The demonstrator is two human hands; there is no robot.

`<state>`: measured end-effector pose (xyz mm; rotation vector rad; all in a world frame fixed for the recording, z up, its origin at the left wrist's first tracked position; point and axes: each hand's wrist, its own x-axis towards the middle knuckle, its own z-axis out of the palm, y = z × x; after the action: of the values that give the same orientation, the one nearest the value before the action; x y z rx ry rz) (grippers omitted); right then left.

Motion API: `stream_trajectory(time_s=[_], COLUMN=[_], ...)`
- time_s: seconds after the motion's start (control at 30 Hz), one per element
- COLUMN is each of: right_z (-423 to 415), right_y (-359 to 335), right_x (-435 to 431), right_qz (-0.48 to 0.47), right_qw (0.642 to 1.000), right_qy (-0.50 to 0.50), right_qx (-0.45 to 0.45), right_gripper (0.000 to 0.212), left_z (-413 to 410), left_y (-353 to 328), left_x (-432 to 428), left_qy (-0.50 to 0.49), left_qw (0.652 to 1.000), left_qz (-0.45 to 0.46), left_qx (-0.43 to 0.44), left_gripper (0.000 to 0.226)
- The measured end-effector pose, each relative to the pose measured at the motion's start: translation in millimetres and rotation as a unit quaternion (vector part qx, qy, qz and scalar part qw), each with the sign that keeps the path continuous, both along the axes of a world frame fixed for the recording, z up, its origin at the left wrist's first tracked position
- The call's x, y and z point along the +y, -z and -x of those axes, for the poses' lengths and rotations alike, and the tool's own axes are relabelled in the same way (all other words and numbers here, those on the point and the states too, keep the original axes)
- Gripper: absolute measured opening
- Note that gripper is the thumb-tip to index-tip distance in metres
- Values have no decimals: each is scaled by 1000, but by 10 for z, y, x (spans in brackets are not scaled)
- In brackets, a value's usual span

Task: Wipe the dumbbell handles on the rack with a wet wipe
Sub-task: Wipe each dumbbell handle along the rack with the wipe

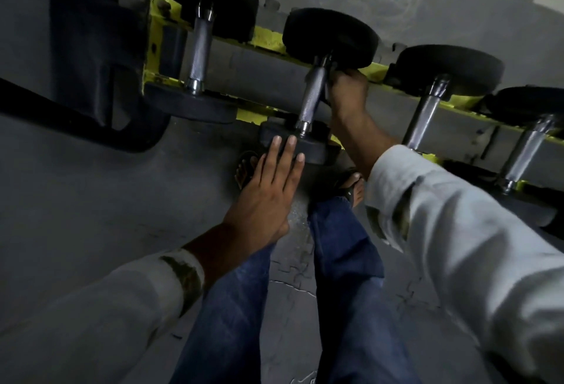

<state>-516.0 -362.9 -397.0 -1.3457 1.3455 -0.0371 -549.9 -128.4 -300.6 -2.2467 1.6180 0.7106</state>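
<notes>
Gripping the second of four dumbbells (314,90) by its handle, right hand (348,90) closed; left hand (268,188) flat, fingers spread.

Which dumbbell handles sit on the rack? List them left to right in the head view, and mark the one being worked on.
First handle → second handle, right hand against it → third handle → fourth handle.

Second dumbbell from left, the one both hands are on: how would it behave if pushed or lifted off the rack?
The dumbbell is probably heavy: thick black end weights, steel handle. Round ends suggest rolling, though the yellow rack rails cradle it. The left hand lies flat on the near end, perhaps bracing it. The knurled handle should grip well.
</notes>
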Motion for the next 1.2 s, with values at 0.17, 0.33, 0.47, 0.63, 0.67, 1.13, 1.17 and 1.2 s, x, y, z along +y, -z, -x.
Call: stream_trajectory(time_s=[0.17,0.33,0.47,0.63,0.67,1.13,1.17,1.2], right_z=[279,517,381,-40,-103,179,188,198], right_y=[-140,-228,-292,-249,-173,-314,-322,-332], right_x=[273,325,426,199,112,147,135,143], right_qz=[-53,-63,81,60,36,470,461,442], right_qw=[993,990,992,990,988,693,674,652], right_qy=[-106,-122,-69,119,145,-546,-577,-616], right_qx=[20,41,61,48,43,29,21,9], right_gripper=[29,13,17,12,10,34,33,30], left_z=[-16,-69,-91,-135,-143,-211,-215,-212], left_y=[-15,-2,-2,16,24,10,13,18], left_x=[4,28,40,66,70,109,113,115], left_qy=[-1,7,10,31,34,49,50,49], left_qw=[1000,1000,999,999,999,998,998,998], left_qz=[-1,5,9,7,7,31,31,30], left_qx=[19,27,36,33,34,29,27,26], left_gripper=[118,123,122,126,126,117,117,117])
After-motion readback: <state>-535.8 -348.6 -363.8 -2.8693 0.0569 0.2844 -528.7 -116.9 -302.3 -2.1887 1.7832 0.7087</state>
